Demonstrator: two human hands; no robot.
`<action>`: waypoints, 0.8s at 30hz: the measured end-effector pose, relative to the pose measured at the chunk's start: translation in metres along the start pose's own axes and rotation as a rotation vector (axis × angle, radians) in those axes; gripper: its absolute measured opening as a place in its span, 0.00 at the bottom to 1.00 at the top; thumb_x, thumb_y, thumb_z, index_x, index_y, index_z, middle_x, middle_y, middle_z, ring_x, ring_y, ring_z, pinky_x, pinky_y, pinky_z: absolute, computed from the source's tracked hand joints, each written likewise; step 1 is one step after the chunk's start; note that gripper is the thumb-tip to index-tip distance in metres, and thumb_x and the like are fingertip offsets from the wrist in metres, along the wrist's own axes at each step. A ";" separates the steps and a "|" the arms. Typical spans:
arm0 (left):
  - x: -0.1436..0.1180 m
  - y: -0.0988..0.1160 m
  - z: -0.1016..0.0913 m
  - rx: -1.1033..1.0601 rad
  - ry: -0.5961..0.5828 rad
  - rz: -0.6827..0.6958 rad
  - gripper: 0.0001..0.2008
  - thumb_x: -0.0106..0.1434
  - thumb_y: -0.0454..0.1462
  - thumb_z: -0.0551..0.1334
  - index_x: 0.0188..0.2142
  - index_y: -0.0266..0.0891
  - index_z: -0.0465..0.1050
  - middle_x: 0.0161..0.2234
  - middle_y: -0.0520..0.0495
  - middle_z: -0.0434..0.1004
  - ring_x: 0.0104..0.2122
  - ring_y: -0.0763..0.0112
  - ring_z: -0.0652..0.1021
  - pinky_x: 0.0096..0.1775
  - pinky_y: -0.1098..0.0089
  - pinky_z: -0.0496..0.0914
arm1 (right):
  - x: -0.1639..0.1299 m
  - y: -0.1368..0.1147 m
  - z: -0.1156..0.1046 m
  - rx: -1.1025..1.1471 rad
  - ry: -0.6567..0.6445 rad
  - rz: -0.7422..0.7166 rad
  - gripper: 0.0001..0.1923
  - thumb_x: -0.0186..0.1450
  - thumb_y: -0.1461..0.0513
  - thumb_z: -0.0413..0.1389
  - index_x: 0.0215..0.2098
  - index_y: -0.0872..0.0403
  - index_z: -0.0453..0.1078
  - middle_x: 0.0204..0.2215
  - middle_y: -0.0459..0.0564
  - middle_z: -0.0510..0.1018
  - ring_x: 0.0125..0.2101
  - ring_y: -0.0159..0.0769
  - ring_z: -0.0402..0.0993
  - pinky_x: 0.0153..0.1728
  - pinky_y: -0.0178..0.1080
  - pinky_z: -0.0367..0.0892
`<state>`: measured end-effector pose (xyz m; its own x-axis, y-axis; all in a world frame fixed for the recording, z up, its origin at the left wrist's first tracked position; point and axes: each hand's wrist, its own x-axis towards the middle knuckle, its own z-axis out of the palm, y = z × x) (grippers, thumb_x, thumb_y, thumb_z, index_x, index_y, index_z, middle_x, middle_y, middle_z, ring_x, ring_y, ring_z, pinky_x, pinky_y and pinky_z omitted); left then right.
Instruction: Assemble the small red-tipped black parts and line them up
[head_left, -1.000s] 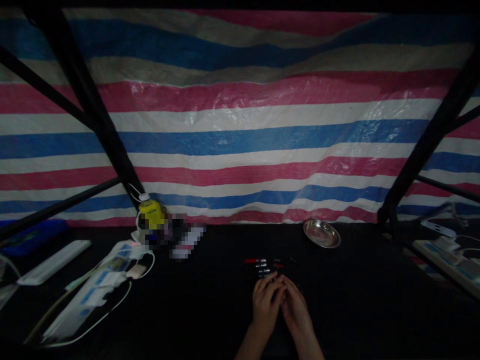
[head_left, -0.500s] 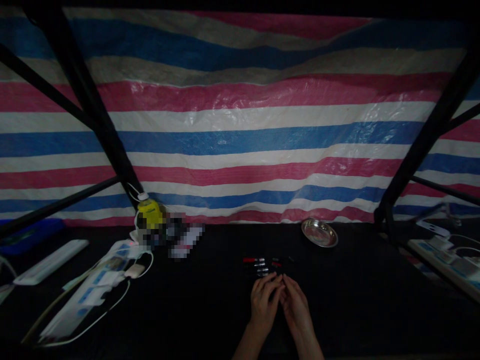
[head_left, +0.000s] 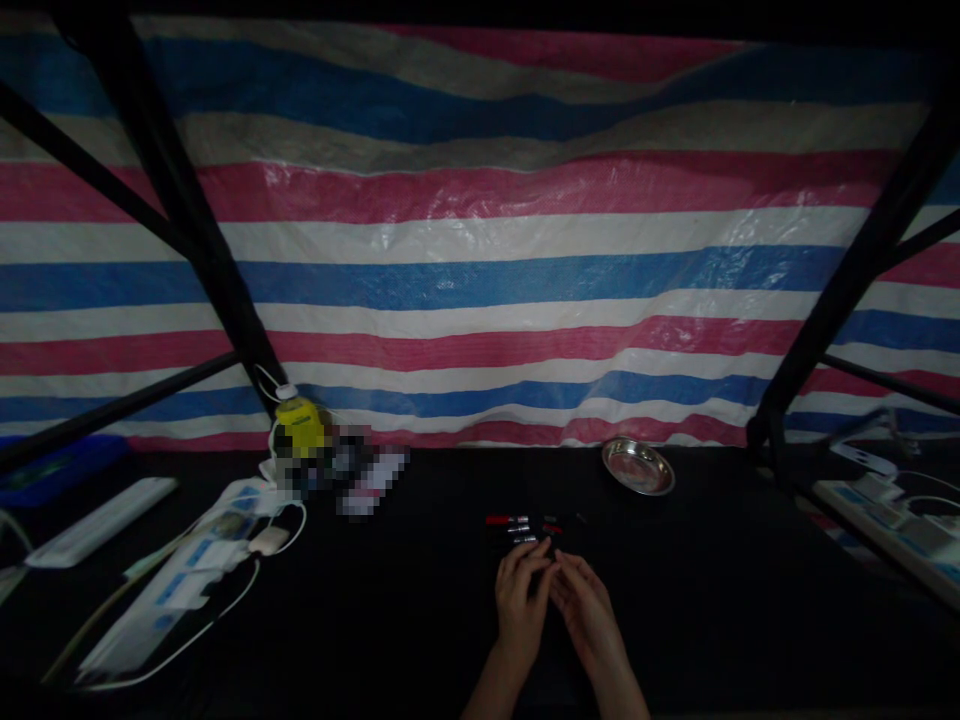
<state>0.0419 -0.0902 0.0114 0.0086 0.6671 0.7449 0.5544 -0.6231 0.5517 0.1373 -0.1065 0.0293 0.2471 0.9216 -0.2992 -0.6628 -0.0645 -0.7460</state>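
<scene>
A striped tarp backs your dark counter (head_left: 420, 600). Your left hand (head_left: 519, 598) and right hand (head_left: 586, 612) meet fingertip to fingertip just below the pens (head_left: 521, 530). I cannot tell whether they pinch anything, so work close and steady.

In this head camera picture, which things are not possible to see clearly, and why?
- Anything between the left hand and right hand: hidden by the fingers and darkness.
- The small pens beyond the hands: too small and dim to count or read.
- Items beside the yellow bottle: a pixelated patch covers them.
- The power strip at right: cut by the edge.
</scene>
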 end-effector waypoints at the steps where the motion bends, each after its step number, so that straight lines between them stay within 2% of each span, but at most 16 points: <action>1: 0.000 -0.001 0.000 0.007 0.001 0.000 0.05 0.62 0.37 0.58 0.31 0.42 0.72 0.40 0.48 0.79 0.41 0.68 0.76 0.41 0.65 0.72 | 0.000 0.000 -0.001 -0.006 -0.003 -0.003 0.15 0.42 0.56 0.68 0.23 0.56 0.73 0.22 0.46 0.76 0.26 0.35 0.74 0.29 0.36 0.69; 4: 0.001 -0.002 0.000 0.031 -0.024 0.025 0.06 0.61 0.38 0.58 0.31 0.43 0.73 0.43 0.47 0.77 0.44 0.65 0.75 0.43 0.62 0.71 | 0.002 0.002 -0.006 -0.018 0.013 -0.010 0.17 0.40 0.56 0.69 0.24 0.57 0.73 0.23 0.48 0.77 0.26 0.37 0.75 0.28 0.37 0.70; 6: 0.000 -0.002 -0.002 0.056 -0.058 0.030 0.05 0.60 0.40 0.60 0.34 0.43 0.74 0.46 0.46 0.75 0.45 0.63 0.74 0.44 0.60 0.71 | 0.005 0.002 -0.010 -0.004 0.046 -0.002 0.18 0.39 0.56 0.69 0.25 0.57 0.73 0.23 0.48 0.78 0.27 0.37 0.75 0.28 0.38 0.70; 8: -0.002 -0.004 -0.007 0.088 -0.075 0.009 0.10 0.58 0.42 0.61 0.39 0.44 0.73 0.46 0.45 0.74 0.45 0.62 0.73 0.44 0.60 0.70 | 0.006 0.002 -0.014 0.004 0.104 0.000 0.19 0.38 0.56 0.70 0.25 0.57 0.72 0.23 0.48 0.78 0.27 0.37 0.76 0.28 0.37 0.70; 13: -0.008 -0.014 -0.029 0.188 -0.019 -0.178 0.10 0.63 0.38 0.54 0.41 0.41 0.71 0.30 0.48 0.75 0.33 0.66 0.75 0.36 0.64 0.70 | 0.006 -0.003 -0.019 -0.124 0.275 -0.162 0.23 0.40 0.53 0.69 0.29 0.57 0.70 0.22 0.49 0.79 0.26 0.36 0.76 0.27 0.33 0.69; 15: -0.010 -0.020 -0.039 0.207 -0.033 -0.210 0.11 0.64 0.37 0.53 0.41 0.40 0.71 0.28 0.49 0.74 0.30 0.67 0.74 0.34 0.65 0.69 | 0.006 -0.002 -0.019 -0.196 0.302 -0.236 0.24 0.41 0.52 0.68 0.30 0.57 0.69 0.22 0.48 0.78 0.26 0.36 0.75 0.27 0.34 0.69; 20: -0.013 -0.023 -0.051 0.282 -0.202 -0.224 0.12 0.63 0.35 0.51 0.39 0.42 0.73 0.32 0.48 0.74 0.35 0.66 0.73 0.38 0.64 0.67 | 0.011 0.012 -0.017 -0.384 0.277 -0.421 0.22 0.47 0.50 0.63 0.31 0.56 0.68 0.22 0.47 0.78 0.27 0.38 0.76 0.30 0.36 0.68; 24: -0.014 -0.020 -0.049 0.392 -0.303 -0.270 0.14 0.61 0.37 0.54 0.45 0.44 0.71 0.36 0.47 0.71 0.38 0.65 0.71 0.41 0.62 0.65 | 0.016 0.026 -0.016 -0.557 0.231 -0.476 0.19 0.53 0.49 0.59 0.33 0.56 0.68 0.25 0.49 0.78 0.29 0.39 0.75 0.31 0.37 0.67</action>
<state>-0.0098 -0.1070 0.0083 0.0300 0.9054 0.4236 0.8374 -0.2542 0.4839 0.1354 -0.1002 -0.0048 0.5982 0.7992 0.0580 -0.0092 0.0793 -0.9968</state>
